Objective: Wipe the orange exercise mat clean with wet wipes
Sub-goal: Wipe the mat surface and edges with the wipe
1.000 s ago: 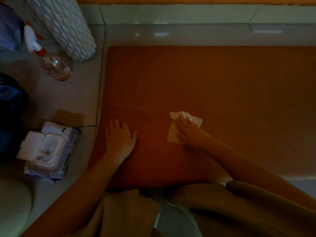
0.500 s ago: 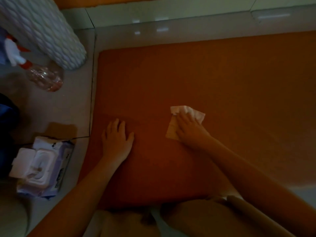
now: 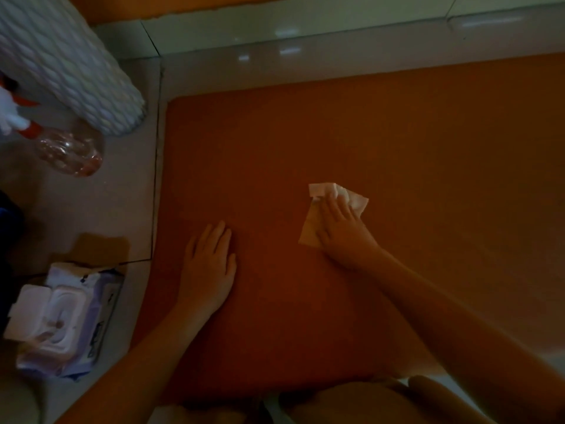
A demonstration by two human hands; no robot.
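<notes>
Orange mat (image 3: 397,148) — right hand (image 3: 339,229) (flat), pressing wipe (image 3: 356,200)

No words I can read anywhere, dark print on the side of my wet wipes pack (image 3: 65,319) too blurred to make out

Mat (image 3: 397,142): plain orange, darker twd near-left corner. Wipe (image 3: 356,201): white. Pack (image 3: 91,301) off mat's left edge: lilac w/ white lid. Bottle (image 3: 70,151): clear pinkish, red collar, white trigger. Cylinder (image 3: 70,71) by far-left corner: whitish, bumpy scale ptn. Floor (image 3: 122,194): beige tiles, dark grout. Wall (image 3: 122,7): orange.
</notes>
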